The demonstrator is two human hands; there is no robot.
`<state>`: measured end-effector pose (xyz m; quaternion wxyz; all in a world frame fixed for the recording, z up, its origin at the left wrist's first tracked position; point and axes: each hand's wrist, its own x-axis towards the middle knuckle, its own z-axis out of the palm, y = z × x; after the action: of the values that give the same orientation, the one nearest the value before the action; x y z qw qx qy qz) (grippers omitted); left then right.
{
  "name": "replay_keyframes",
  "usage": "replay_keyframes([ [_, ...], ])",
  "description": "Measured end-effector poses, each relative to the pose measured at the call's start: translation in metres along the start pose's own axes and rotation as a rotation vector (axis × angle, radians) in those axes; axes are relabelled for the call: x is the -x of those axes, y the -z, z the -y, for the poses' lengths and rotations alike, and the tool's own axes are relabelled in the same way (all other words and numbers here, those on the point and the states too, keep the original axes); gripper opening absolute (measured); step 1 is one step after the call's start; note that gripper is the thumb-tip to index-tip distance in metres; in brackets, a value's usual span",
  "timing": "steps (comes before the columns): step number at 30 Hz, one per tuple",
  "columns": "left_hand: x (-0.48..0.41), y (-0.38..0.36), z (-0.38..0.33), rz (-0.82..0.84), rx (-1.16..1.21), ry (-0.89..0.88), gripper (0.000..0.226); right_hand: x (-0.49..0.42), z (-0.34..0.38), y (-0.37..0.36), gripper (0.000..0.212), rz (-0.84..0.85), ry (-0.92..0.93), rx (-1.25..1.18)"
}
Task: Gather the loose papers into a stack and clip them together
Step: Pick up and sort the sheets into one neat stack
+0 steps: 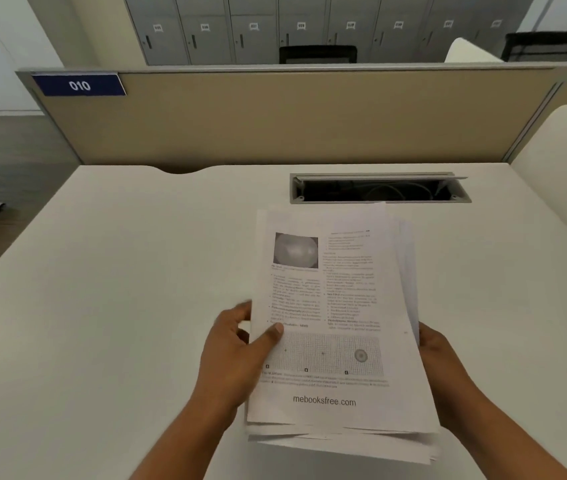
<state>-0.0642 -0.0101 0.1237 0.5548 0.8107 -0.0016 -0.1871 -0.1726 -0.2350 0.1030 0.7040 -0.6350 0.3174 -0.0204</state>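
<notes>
Tabletop [136,271] pale; papers [337,306] held over its near edge, right of middle, sheets fanned unevenly; light, limp, slick, likely to slip; best pinched at both long sides; left hand [237,358] clamps left side, thumb [277,332] on top; right hand [438,355] at right side, fingers hidden, grip unclear.

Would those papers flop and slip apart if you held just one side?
Probably floppy: the papers are thin sheets, gripped by the left hand and right hand on both sides. Likely to slide apart too: the bottom edges already fan out unevenly.
</notes>
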Motion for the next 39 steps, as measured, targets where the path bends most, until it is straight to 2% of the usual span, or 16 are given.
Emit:
replay_keyframes([
  [2, -0.009, 0.004, 0.001, 0.026, -0.004, 0.034, 0.073, 0.000, 0.001, 0.000, 0.010, 0.020, 0.006, -0.023],
  [3, -0.013, 0.006, -0.001, 0.099, 0.094, 0.090, 0.073, -0.001, 0.000, 0.000, 0.011, 0.025, 0.008, -0.031],
  [5, -0.020, 0.007, -0.004, 0.303, 0.355, 0.209, 0.046, -0.001, 0.003, -0.001, 0.013, 0.037, 0.016, -0.040],
  [7, -0.022, 0.003, -0.006, 0.389, 0.463, 0.253, 0.031, -0.003, 0.005, 0.000, 0.018, 0.012, 0.034, -0.025],
  [9, -0.023, -0.005, -0.006, 0.354, 0.458, 0.221, 0.027, -0.005, 0.008, 0.002, 0.037, -0.027, 0.016, -0.022],
  [12, -0.024, -0.015, -0.005, 0.318, 0.447, 0.199, 0.026, -0.009, 0.011, 0.000, 0.040, 0.076, 0.090, -0.146],
  [14, -0.028, -0.020, -0.003, 0.293, 0.419, 0.172, 0.029, -0.018, 0.007, 0.002, 0.059, 0.090, 0.155, -0.139],
  [18, -0.037, -0.028, -0.010, 0.234, 0.341, -0.016, 0.035, -0.033, 0.014, 0.003, 0.030, -0.009, 0.267, -0.120],
  [20, -0.044, -0.031, -0.018, 0.213, 0.298, -0.145, 0.036, -0.037, 0.023, -0.001, 0.024, -0.003, 0.352, -0.118],
  [23, -0.058, -0.035, -0.022, 0.167, 0.255, -0.258, 0.036, -0.044, 0.037, -0.009, 0.034, 0.049, 0.477, -0.044],
  [27, -0.071, -0.036, -0.027, 0.133, 0.327, -0.265, 0.038, -0.057, 0.050, -0.013, 0.037, 0.030, 0.459, -0.083],
  [31, -0.080, -0.031, -0.046, 0.094, 0.348, -0.327, 0.025, -0.067, 0.065, -0.013, 0.050, 0.035, 0.509, -0.047],
  [33, -0.080, -0.027, -0.060, 0.103, 0.345, -0.380, 0.031, -0.071, 0.073, -0.013, 0.047, 0.030, 0.545, -0.044],
  [37, -0.081, -0.023, -0.079, 0.103, 0.362, -0.435, 0.060, -0.077, 0.090, -0.013, 0.038, 0.016, 0.612, -0.079],
  [39, -0.078, -0.022, -0.084, 0.089, 0.368, -0.434, 0.053, -0.077, 0.097, -0.011, 0.027, 0.007, 0.649, -0.109],
])
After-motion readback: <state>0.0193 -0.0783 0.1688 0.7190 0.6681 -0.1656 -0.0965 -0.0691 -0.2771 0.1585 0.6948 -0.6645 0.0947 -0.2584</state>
